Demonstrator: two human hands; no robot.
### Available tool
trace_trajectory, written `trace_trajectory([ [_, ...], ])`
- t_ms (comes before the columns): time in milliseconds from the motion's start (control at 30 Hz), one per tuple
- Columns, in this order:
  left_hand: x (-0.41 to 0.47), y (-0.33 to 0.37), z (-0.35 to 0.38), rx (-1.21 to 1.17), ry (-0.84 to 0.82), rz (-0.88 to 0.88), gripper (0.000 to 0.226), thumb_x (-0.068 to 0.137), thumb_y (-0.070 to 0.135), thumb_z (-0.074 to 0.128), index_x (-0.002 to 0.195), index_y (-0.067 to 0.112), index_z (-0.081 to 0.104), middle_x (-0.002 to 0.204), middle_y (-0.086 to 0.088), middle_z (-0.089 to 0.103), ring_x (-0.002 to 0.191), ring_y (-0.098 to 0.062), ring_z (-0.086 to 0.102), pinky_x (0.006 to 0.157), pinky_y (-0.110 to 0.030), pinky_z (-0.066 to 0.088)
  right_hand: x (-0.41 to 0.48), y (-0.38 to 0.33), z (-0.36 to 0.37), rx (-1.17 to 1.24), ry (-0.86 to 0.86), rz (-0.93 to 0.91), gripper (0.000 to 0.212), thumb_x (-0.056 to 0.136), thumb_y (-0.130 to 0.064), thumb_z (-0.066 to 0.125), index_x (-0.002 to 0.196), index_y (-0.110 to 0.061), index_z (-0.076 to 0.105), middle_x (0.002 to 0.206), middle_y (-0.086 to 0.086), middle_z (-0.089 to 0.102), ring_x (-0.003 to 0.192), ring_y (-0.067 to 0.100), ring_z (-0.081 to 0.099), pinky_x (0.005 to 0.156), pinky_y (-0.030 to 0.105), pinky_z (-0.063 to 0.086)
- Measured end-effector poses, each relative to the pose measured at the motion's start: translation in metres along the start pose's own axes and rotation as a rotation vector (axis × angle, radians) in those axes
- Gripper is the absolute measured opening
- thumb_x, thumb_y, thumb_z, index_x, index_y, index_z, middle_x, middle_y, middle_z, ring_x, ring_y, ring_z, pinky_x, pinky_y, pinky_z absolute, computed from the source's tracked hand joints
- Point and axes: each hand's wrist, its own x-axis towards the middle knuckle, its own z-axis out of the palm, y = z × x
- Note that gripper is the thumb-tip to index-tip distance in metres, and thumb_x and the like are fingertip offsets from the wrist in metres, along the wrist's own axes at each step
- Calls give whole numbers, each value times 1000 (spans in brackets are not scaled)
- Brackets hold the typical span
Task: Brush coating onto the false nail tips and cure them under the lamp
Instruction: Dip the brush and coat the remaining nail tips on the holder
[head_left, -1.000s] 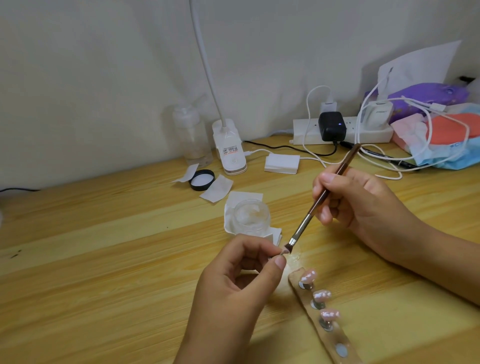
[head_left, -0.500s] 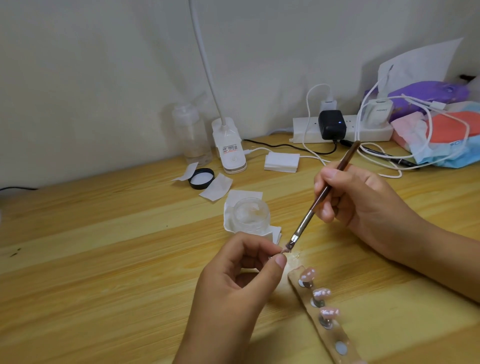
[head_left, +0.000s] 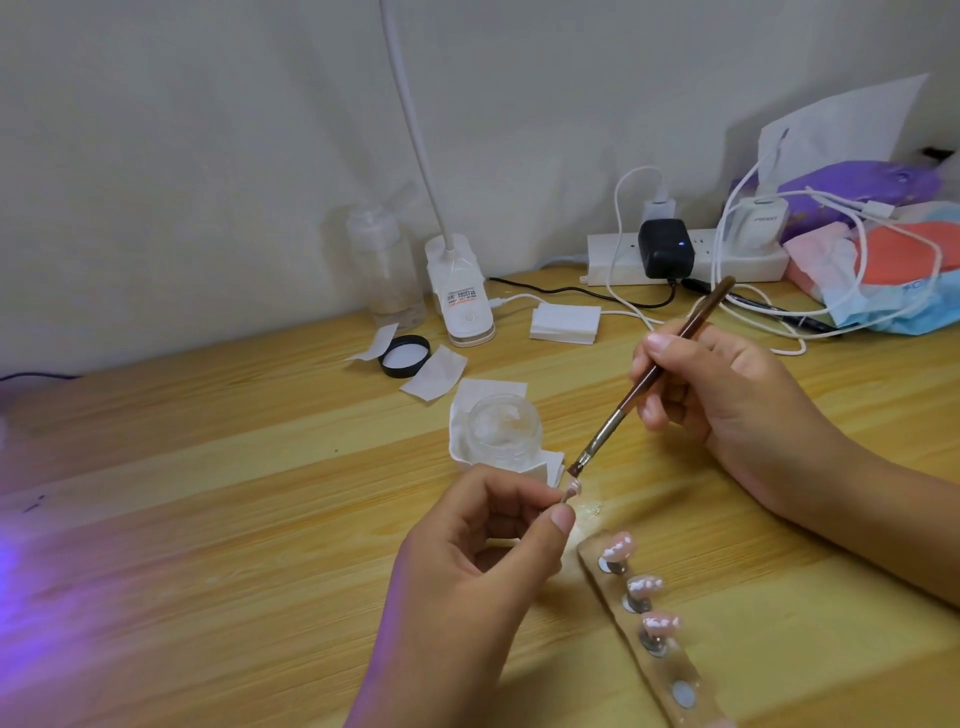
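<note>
**Brush poised over the pinched tip: coating step in hand**

Your left hand (head_left: 483, 561) sits at about 6 o'clock in the view. Its thumb and forefinger are curled in and pinch one false nail tip (head_left: 573, 488) by its little stem, with the pale pink face turned up toward 12 o'clock. Your right hand (head_left: 727, 400), out at 3 o'clock, holds the brush (head_left: 649, 379) pen-fashion, fingers closed round the brown handle. The bristles point down toward 7 o'clock and hover just above the tip. Whether they touch it is too fine to tell.

The open gel jar (head_left: 503, 428) stands on white wipes just beyond your left hand, at 11 o'clock from the tip. The holder strip (head_left: 670, 673) lies at 5 o'clock from it and carries three more tips on pegs, the nearest (head_left: 618, 545) close by your left thumb. One round seat (head_left: 683, 693) farther down the strip is bare.

You appear to be midway through brushing this one tip. Next, I judge, you need a light, flat stroke from the base of the tip to its free edge, with the pinch kept steady so the stem does not twist. After that the tip would go to the light for curing. A violet glow (head_left: 8, 561) at the 9 o'clock edge of the desk (head_left: 208, 493) suggests the curing lamp is there, out of view.
</note>
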Motion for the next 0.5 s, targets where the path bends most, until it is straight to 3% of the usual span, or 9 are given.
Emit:
trace_trajectory([
  [233, 0, 1, 0, -69, 23, -35, 5, 66, 24, 73, 71, 25, 74, 72, 0, 71, 63, -9, 62, 57, -13, 49, 1, -3, -5, 179, -164, 18, 30, 82, -16, 39, 72, -19, 67, 67, 5, 60, 63, 13, 58, 62, 21, 51],
  [500, 0, 1, 0, -72, 25, -38, 5, 67, 25, 74, 71, 25, 74, 77, -1, 73, 64, -9, 63, 58, -15, 51, -2, -4, -3, 167, -183, -12, 17, 77, -11, 35, 78, -5, 51, 65, 7, 61, 63, 14, 59, 61, 20, 50],
])
